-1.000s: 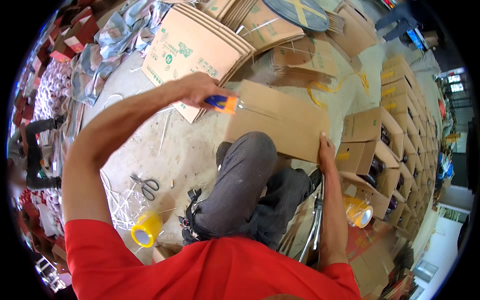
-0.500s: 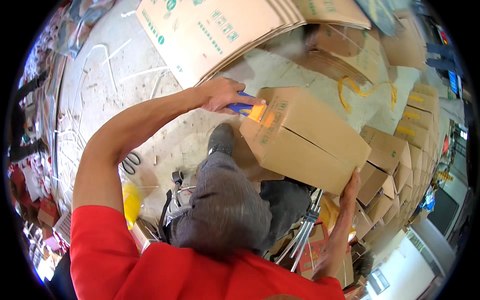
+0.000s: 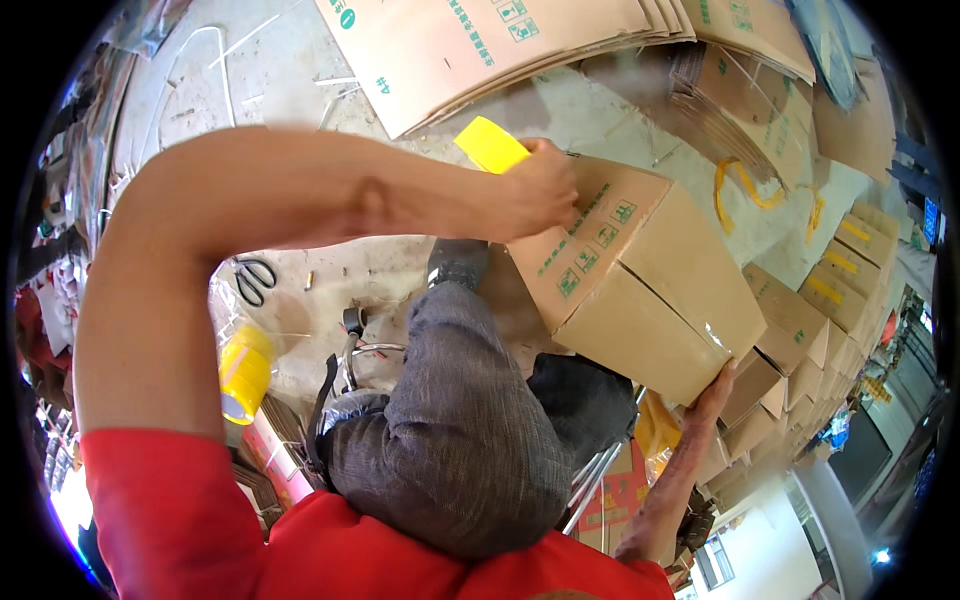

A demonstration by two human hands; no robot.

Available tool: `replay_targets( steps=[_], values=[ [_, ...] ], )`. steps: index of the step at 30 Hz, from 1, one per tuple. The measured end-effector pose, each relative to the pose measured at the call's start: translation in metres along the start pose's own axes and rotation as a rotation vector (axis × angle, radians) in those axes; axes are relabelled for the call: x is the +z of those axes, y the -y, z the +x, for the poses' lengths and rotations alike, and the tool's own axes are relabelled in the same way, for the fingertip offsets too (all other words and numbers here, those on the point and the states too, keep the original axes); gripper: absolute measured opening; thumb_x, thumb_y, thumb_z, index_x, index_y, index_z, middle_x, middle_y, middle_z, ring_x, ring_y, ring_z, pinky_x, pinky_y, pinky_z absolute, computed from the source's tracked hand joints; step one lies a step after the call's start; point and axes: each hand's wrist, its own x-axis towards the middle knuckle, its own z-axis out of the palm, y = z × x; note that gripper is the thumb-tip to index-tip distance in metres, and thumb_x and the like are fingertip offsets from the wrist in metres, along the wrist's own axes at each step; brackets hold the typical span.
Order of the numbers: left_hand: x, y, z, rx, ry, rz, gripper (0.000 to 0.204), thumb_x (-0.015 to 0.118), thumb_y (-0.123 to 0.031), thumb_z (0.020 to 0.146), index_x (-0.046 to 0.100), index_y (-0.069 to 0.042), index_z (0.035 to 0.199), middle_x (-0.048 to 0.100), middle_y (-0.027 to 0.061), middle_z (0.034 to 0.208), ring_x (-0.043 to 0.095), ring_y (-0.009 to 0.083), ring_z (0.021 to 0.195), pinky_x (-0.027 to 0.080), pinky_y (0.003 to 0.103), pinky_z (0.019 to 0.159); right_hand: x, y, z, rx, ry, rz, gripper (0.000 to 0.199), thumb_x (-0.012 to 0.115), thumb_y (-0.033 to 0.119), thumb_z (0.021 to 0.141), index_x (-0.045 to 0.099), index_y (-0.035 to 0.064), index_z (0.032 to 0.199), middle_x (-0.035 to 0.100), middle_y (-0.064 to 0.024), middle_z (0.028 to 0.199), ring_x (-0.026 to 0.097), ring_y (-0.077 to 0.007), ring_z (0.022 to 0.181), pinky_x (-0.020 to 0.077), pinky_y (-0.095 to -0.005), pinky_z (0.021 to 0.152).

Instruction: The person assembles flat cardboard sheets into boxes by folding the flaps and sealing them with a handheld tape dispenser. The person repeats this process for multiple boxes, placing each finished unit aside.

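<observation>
A brown cardboard box [image 3: 690, 285] with green print is tilted over my lap, its flaps meeting along a dark seam. My left hand [image 3: 545, 190] is closed at the box's far left side. Out of that hand sticks a yellow tape roll [image 3: 491, 145], part of a tape dispenser whose handle my fingers and forearm hide. At the near right corner my right hand [image 3: 711, 396] grips the box from below, thumb along its edge.
Flattened cardboard sheets [image 3: 500, 50] are piled ahead. Made-up boxes [image 3: 850, 260] stack at the right. Black scissors [image 3: 254, 281] lie on the floor at left, near spare yellow tape rolls [image 3: 246, 375]. A yellow strap [image 3: 735, 195] curls beyond the box.
My left hand has swung across the box's printed side with the dispenser and turned, so the yellow roll shows now. The box has shifted slightly, with my right hand still at its corner.
</observation>
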Motion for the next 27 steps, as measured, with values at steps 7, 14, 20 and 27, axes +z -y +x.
replay_targets(
  steps=[7, 14, 20, 27],
  values=[
    [0.072, 0.011, 0.014, -0.256, 0.303, -0.083, 0.048, 0.082, -0.027, 0.079, 0.072, -0.014, 0.124, 0.072, 0.0079, 0.121, 0.069, 0.0244, 0.112, 0.055, 0.05, 0.083, 0.001, -0.004, 0.004, -0.054, -0.088, 0.029, 0.063, 0.047, 0.056, 0.107, 0.053, 0.0041, 0.143, 0.064, -0.0104, 0.135, 0.064, -0.0224, 0.12, 0.0523, -0.0396, 0.102],
    [0.144, -0.035, -0.031, -0.498, -0.323, -0.487, 0.061, 0.061, -0.011, 0.088, 0.051, -0.01, 0.148, 0.066, 0.0159, 0.107, 0.065, 0.0336, 0.101, 0.047, 0.047, 0.087, -0.086, -0.016, 0.01, 0.019, -0.111, 0.062, 0.06, 0.04, 0.048, 0.11, 0.047, 0.0039, 0.151, 0.055, -0.0166, 0.147, 0.056, -0.0285, 0.132, 0.0479, -0.0447, 0.109],
    [0.179, -0.078, -0.088, -0.77, -0.489, -0.296, 0.08, 0.067, -0.013, 0.086, 0.033, -0.01, 0.159, 0.058, 0.0112, 0.114, 0.06, 0.0292, 0.103, 0.047, 0.048, 0.095, -0.047, -0.033, 0.05, 0.065, -0.192, -0.048, 0.072, 0.037, 0.055, 0.109, 0.046, -0.0027, 0.151, 0.055, -0.0211, 0.146, 0.06, -0.032, 0.126, 0.0527, -0.0442, 0.101],
    [0.264, -0.085, -0.08, -0.874, -0.591, -0.342, 0.075, 0.063, -0.012, 0.087, 0.036, -0.011, 0.157, 0.058, 0.0099, 0.117, 0.058, 0.0261, 0.112, 0.043, 0.046, 0.101, -0.103, -0.066, 0.092, -0.166, -0.105, -0.413, 0.087, 0.04, 0.076, 0.101, 0.048, 0.0016, 0.146, 0.061, -0.0209, 0.13, 0.054, -0.0303, 0.108, 0.044, -0.0446, 0.093]
  ],
)
